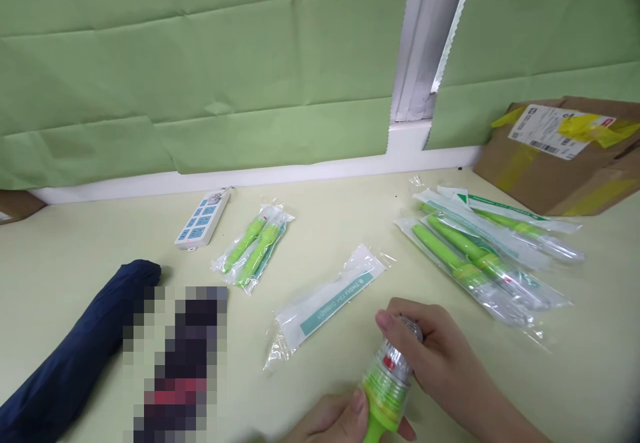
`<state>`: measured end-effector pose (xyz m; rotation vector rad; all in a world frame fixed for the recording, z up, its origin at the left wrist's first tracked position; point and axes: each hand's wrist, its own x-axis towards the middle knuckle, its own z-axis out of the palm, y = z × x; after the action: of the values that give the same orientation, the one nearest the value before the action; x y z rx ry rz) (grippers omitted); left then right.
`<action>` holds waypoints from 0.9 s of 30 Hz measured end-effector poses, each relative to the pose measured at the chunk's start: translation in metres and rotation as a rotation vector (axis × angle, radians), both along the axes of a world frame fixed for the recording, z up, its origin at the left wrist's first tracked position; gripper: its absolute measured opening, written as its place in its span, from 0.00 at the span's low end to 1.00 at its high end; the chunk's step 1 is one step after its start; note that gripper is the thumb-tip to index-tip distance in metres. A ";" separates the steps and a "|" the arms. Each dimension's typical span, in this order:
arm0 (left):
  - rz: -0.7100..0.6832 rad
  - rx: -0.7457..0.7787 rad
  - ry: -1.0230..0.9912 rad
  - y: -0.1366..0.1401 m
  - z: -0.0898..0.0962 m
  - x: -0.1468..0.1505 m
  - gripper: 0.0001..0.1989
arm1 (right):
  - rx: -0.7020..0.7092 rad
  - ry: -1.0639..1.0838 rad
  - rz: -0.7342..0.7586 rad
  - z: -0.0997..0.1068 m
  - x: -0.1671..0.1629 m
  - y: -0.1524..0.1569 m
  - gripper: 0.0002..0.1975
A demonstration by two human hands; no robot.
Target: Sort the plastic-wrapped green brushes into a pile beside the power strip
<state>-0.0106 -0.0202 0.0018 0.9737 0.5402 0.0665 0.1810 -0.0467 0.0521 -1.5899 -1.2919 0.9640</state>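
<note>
A green stick with a clear plastic head and a small red part inside [387, 380] is held upright at the bottom centre. My left hand [330, 420] grips its green shaft from below. My right hand [435, 353] wraps around the clear head from the right, thumb on its top. An empty clear wrapper with a teal label [327, 304] lies flat just beyond my hands.
Several wrapped green sticks [480, 256] lie in a pile at the right, two more wrapped ones [255, 246] at centre left. A white power strip [203, 220] sits near the wall. A folded dark blue umbrella [75, 356] lies at the left, a cardboard box [565, 153] at the back right.
</note>
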 end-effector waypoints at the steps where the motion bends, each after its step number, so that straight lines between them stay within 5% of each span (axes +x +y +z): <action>1: -0.018 0.007 0.004 0.001 -0.002 0.001 0.43 | 0.002 0.007 0.006 0.002 0.000 0.000 0.24; 12: -0.153 0.161 0.000 0.008 -0.019 0.004 0.48 | 0.015 0.050 0.040 0.008 -0.002 -0.002 0.20; 22: -0.073 0.043 0.038 0.004 -0.021 0.006 0.51 | 0.017 -0.003 0.053 0.007 0.000 -0.004 0.21; 27: -0.014 0.173 0.191 0.012 -0.022 -0.003 0.39 | 0.079 -0.070 0.143 0.009 0.015 -0.007 0.08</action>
<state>-0.0137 -0.0083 -0.0201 1.1597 0.7123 0.0077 0.1956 -0.0535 0.0613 -1.4983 -1.4911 0.9386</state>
